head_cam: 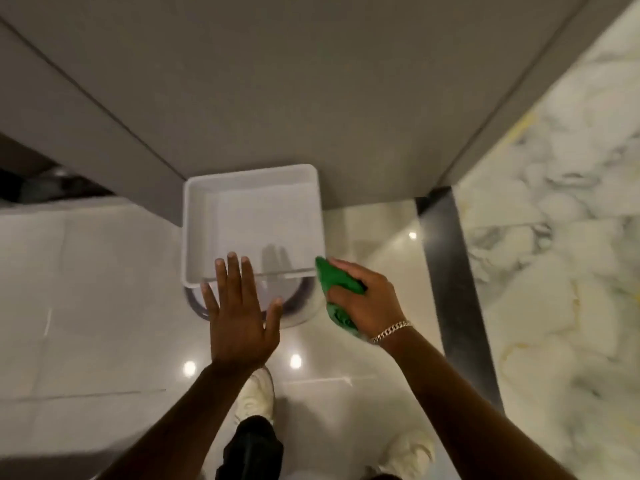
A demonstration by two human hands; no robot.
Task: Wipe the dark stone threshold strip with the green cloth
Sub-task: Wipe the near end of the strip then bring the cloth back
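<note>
Now right grip [360, 299] clutching green cloth [337, 282], threshold strip [450, 271] rightward, left grip [239, 306] spread wide

Glossy tiled floor with a bin, a dark strip and two shoes on it.

The floor [104, 271] is laid with pale glossy tiles, and ceiling lights are mirrored in it as bright spots. A white square bin [252, 223] is stood on it against the grey wall [277, 81]. A dark stone strip [453, 278] is set flush into the floor to the right, well apart from the bin, and veined marble [554, 237] is laid beyond it. Two pale shoes [254, 396] are planted on the tiles near the lower edge, one ahead of the other.
</note>
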